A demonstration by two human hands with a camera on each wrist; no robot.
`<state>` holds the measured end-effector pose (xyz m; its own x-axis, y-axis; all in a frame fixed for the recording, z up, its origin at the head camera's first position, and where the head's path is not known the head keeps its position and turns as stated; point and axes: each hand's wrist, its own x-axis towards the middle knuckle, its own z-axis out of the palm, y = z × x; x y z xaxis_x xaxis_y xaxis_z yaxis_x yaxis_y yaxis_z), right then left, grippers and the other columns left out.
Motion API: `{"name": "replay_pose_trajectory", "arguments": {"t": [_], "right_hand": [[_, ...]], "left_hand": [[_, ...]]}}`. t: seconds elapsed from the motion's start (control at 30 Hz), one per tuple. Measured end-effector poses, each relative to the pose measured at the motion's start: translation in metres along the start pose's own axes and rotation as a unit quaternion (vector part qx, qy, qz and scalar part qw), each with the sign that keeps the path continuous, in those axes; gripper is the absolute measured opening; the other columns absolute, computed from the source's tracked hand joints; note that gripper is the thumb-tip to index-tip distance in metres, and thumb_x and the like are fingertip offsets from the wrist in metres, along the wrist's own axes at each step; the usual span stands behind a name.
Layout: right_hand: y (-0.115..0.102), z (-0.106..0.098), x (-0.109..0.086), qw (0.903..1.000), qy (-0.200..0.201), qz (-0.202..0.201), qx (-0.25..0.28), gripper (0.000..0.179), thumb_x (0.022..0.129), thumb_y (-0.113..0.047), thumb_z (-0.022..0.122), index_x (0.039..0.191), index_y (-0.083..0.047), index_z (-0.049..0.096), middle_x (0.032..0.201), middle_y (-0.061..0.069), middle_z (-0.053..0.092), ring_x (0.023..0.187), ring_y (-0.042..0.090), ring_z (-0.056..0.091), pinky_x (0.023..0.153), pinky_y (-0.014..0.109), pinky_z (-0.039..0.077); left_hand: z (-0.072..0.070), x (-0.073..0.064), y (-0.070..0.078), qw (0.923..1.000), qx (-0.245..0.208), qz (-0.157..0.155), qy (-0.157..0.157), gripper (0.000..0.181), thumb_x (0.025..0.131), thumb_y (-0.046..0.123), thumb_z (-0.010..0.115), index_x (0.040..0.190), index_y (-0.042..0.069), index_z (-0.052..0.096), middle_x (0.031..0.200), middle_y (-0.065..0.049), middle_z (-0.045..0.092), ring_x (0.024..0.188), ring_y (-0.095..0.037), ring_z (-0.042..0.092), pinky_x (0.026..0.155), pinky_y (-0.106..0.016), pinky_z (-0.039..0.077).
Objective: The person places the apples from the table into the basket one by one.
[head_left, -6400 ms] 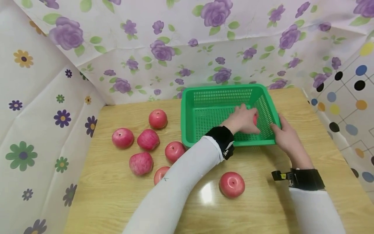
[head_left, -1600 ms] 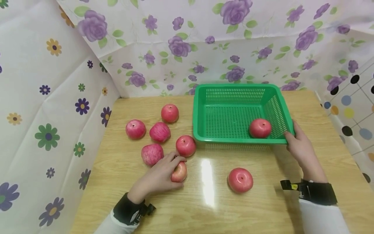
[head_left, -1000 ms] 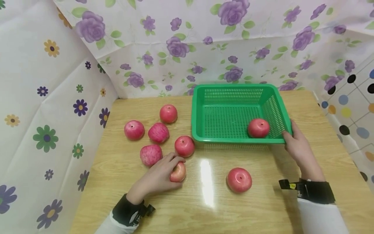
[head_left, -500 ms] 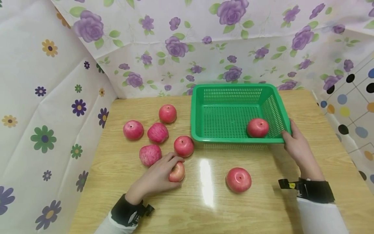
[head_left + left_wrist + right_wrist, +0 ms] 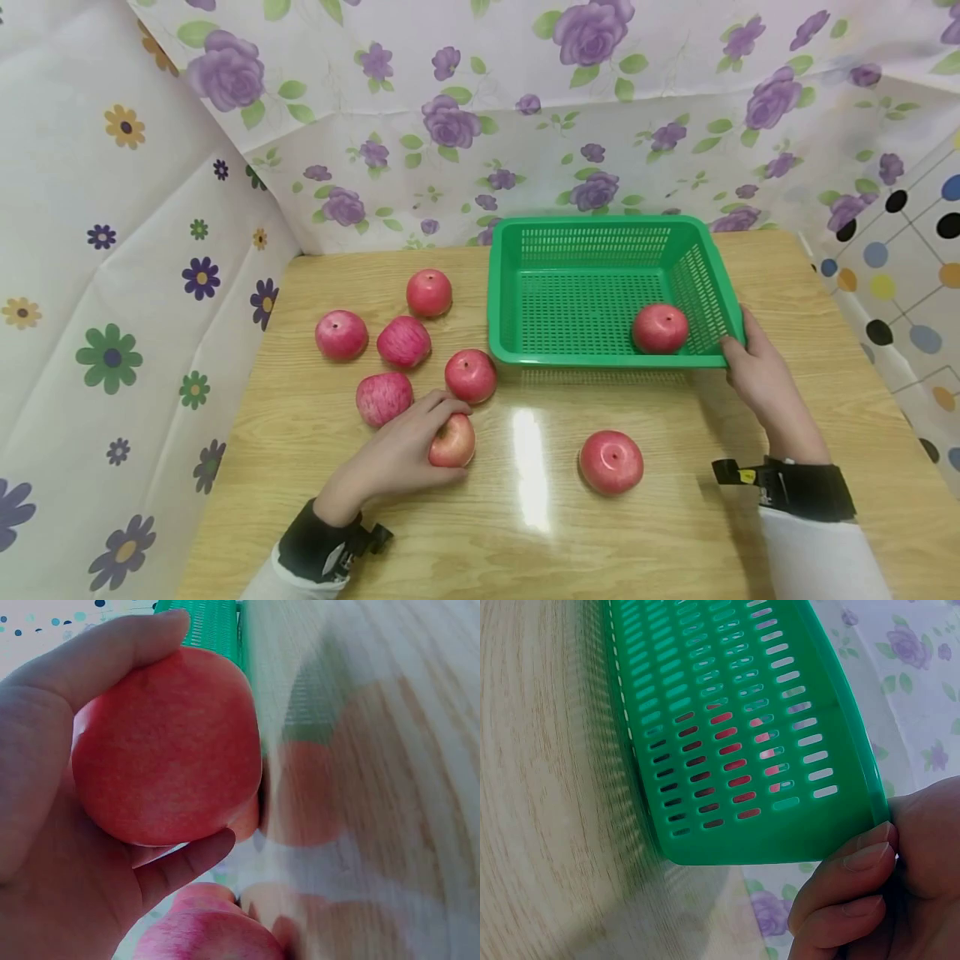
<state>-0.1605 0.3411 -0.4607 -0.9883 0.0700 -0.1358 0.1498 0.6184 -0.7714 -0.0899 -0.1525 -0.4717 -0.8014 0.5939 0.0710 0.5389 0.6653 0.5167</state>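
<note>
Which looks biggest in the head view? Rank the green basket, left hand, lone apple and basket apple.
Green basket
Left hand
Lone apple and basket apple: not ranked; the lone one looks slightly bigger, but may only be nearer the camera.

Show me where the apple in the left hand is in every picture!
Head: the held apple is below the middle, slightly left, in the left hand.
Left wrist: the held apple looks big, left of the middle.
Right wrist: not there; the red you see is another apple, inside the green basket.
Shared landmark: that green basket, right of the middle in head, at the top in left wrist, filling much of right wrist.
</note>
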Motion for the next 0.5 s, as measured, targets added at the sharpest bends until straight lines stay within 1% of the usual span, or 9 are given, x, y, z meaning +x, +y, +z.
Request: {"name": "replay_pose_trajectory", "arguments": {"t": [0.07,0.23,0.37,0.5], "right_hand": [[0.0010,-0.0005,-0.0002,1.0000,0.001,-0.001,-0.004,0.061,0.107,-0.039,0.024,0.159,-0.025,-0.004,0.118,0.021,0.046,0.070,0.021,0.048,0.056,0.031,0.043],[0.0024,-0.0014,-0.0003,1.0000,0.001,-0.001,-0.010,0.061,0.107,-0.039,0.024,0.159,-0.024,-0.004,0.122,0.023,0.046,0.074,0.024,0.050,0.057,0.032,0.044],[0.0027,-0.0011,0.0005,1.0000,0.001,0.002,-0.005,0.061,0.107,-0.040,0.024,0.159,-0.026,-0.004,0.119,0.021,0.047,0.071,0.023,0.050,0.056,0.032,0.044],[0.0040,-0.0004,0.0016,1.0000,0.004,-0.002,-0.008,0.060,0.107,-0.040,0.024,0.160,-0.027,-0.002,0.112,0.019,0.050,0.069,0.021,0.051,0.055,0.033,0.044]], "left_hand": [[-0.0019,0.0013,0.0015,1.0000,-0.008,0.003,-0.003,0.071,0.072,0.043,0.084,0.131,0.023,0.051,0.120,0.009,0.047,0.103,-0.007,0.049,0.087,-0.035,0.052],[-0.0065,0.0046,0.0055,0.9998,-0.021,-0.001,-0.007,0.068,0.073,0.042,0.084,0.130,0.027,0.050,0.121,0.011,0.046,0.103,-0.005,0.048,0.088,-0.034,0.052],[-0.0095,0.0063,0.0075,0.9996,-0.030,0.000,-0.001,0.066,0.073,0.042,0.084,0.128,0.029,0.049,0.120,0.014,0.046,0.103,-0.003,0.047,0.087,-0.031,0.052],[-0.0110,0.0079,0.0091,0.9994,-0.033,0.004,0.008,0.067,0.076,0.046,0.081,0.132,0.026,0.049,0.123,0.015,0.046,0.105,-0.002,0.047,0.091,-0.029,0.051]]}}
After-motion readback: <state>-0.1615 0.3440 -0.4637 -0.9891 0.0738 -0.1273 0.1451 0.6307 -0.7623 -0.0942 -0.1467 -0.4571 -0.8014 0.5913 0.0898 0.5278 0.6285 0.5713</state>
